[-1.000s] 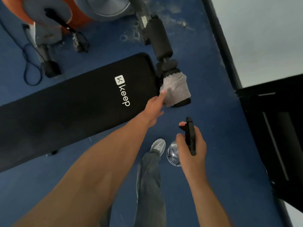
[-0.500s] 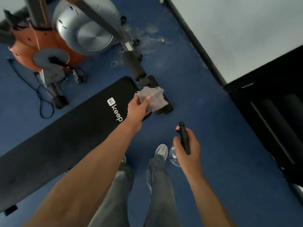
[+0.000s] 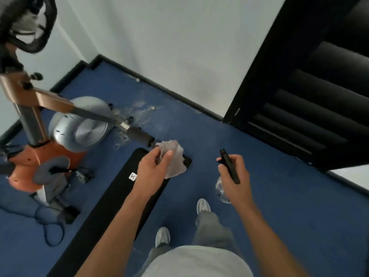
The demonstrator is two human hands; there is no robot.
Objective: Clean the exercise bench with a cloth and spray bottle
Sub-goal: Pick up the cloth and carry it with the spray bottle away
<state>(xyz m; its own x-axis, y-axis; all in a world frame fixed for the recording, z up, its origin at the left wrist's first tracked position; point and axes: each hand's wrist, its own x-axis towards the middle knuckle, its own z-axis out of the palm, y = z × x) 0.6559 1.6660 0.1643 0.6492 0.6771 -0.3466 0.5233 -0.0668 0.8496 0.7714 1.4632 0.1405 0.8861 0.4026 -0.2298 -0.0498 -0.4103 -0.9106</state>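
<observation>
The black padded exercise bench runs from the lower left up to the middle of the view, with a white logo near its far end. My left hand grips a grey cloth and holds it above the bench's far end. My right hand grips a spray bottle by its black head, to the right of the bench over the blue floor. The bottle's clear body hangs below my hand, partly hidden by it.
An orange and grey exercise bike stands left of the bench, with a black cable on the floor. A black rack stands at the right against the white wall. My shoes are on blue carpet.
My left hand has lifted the grey cloth off the bench's foot roller and now holds it up. I have straightened up, so more wall shows. The right hand keeps the spray bottle.
</observation>
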